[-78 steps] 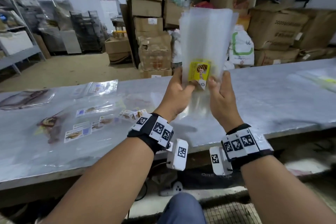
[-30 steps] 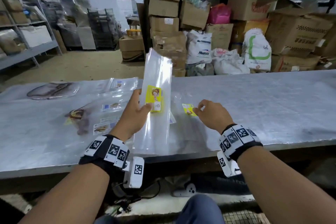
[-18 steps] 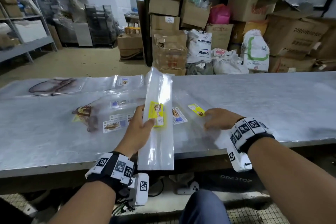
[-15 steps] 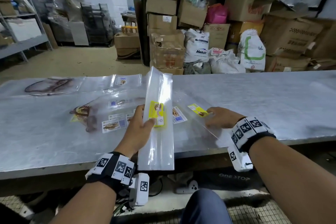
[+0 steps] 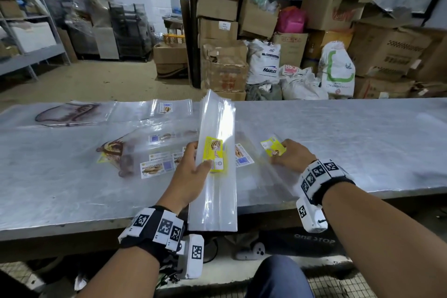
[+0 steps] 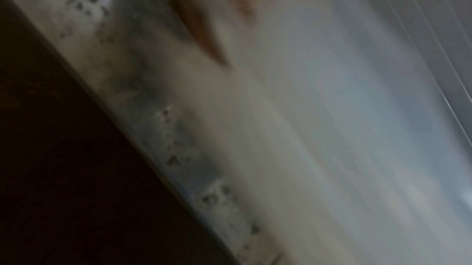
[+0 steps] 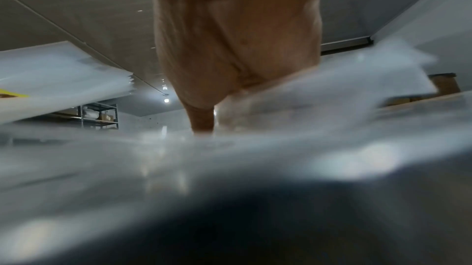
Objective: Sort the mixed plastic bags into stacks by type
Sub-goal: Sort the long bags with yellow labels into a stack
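Note:
My left hand (image 5: pixel 193 164) grips a stack of long clear bags with yellow labels (image 5: pixel 215 159), held upright and tilted over the table's front edge; the stack fills the blurred left wrist view (image 6: pixel 319 128). To its right, my right hand (image 5: pixel 289 155) pinches a loose clear bag with a yellow label (image 5: pixel 273 149) that lies on the table, lifting its far end slightly. In the right wrist view the fingers (image 7: pixel 204 112) press into that clear plastic (image 7: pixel 306 108). Mixed clear bags with white and blue labels (image 5: pixel 157 167) lie spread left of the stack.
The long grey table (image 5: pixel 350 143) stretches right. Two more clear bags, one with a brown print (image 5: pixel 70 112), lie at the far left. Cardboard boxes (image 5: pixel 220 31) and sacks (image 5: pixel 336 70) stand on the floor behind the table, shelving (image 5: pixel 24 31) at the left.
My right hand let go of the stack, came down on the table and took hold of the loose yellow-labelled bag. The left hand lowered the stack toward the table and holds it alone.

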